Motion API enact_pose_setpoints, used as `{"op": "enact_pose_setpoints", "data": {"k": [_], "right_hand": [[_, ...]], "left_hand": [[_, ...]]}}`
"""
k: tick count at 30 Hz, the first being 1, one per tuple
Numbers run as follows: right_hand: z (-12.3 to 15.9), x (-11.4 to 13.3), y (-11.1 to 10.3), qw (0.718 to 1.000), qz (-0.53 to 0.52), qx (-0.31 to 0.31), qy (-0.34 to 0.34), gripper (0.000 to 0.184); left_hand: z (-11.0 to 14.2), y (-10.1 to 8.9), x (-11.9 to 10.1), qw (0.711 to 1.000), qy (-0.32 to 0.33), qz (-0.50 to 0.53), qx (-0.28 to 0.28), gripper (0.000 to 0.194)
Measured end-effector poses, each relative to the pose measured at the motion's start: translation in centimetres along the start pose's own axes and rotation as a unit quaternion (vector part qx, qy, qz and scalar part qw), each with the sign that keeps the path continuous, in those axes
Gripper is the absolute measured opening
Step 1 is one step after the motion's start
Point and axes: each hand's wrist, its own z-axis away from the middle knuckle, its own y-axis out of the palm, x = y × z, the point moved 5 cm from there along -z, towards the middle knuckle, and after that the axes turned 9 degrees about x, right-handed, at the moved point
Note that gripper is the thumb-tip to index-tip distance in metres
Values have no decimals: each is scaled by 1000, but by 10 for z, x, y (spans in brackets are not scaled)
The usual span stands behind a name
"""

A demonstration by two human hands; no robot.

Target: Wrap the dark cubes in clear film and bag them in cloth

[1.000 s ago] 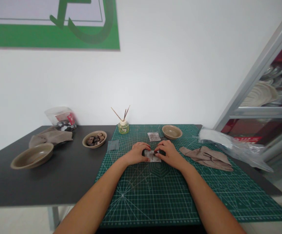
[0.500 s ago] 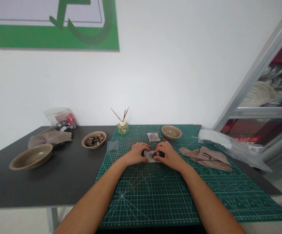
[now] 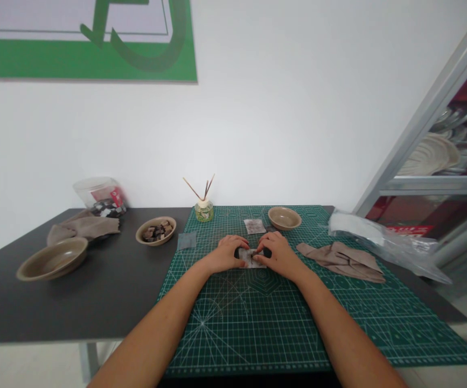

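Note:
A small whitish sheet with dark smudges (image 3: pixel 248 260) lies flat on the green cutting mat (image 3: pixel 257 328). My left hand (image 3: pixel 229 254) holds it at its left side, thumb at the near edge and curved fingers at the far edge. My right hand (image 3: pixel 277 253) is over the sheet's right part, thumb and index finger brought together. Whatever is between those fingertips is too small and covered to make out. Just beyond my hands lies a second smudged sheet (image 3: pixel 254 226), beside an oval tan bowl (image 3: pixel 284 218).
A bowl of small wooden blocks (image 3: pixel 155 231), another tan bowl (image 3: pixel 52 260), a cloth (image 3: pixel 83 229) and a clear tub (image 3: pixel 100 196) stand left. A grey-blue square (image 3: pixel 187 241) and a reed diffuser (image 3: pixel 204 210) are nearer. Right lie a brown cloth (image 3: pixel 344 261) and a plastic bag (image 3: pixel 382 242).
My right fingertips have shifted slightly left and away from me over the smudged sheet, and more of its near right part shows. My left hand stays in place.

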Motion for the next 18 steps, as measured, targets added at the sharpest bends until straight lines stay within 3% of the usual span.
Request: {"op": "enact_pose_setpoints", "data": {"k": [3,8,18], "right_hand": [[2,0,-3,1000,-5,1,-16,16],[3,3,-1,997,-3,55,-54,32],[0,2,2,998,-18,54,-30,15]], "left_hand": [[0,0,0,1000,1,3,-4,38],[0,0,0,1000,1,1,-5,38],[0,1,1,1000,-1,0,0,39]]}}
